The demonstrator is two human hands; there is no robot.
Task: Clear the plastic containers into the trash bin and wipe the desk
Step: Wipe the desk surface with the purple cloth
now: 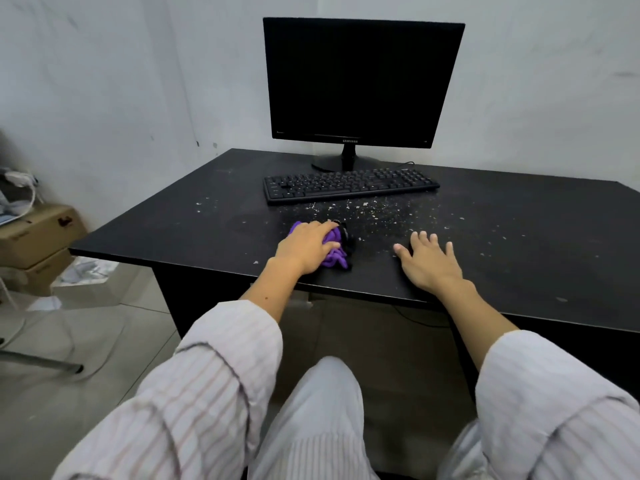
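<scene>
1. The left hand (306,245) presses a purple cloth (334,252) flat on the desk (519,237) at centre frame, fingers spread over it rather than wrapped round. A loose hold could let the cloth bunch and skip crumbs.
2. The right hand (427,261) lies open and empty, palm down, just right of the cloth.
3. White specks (367,211) lie above both hands, just below the keyboard (349,185). A forward stroke may push them under the keys.
4. No plastic containers or trash bin are in view.
</scene>
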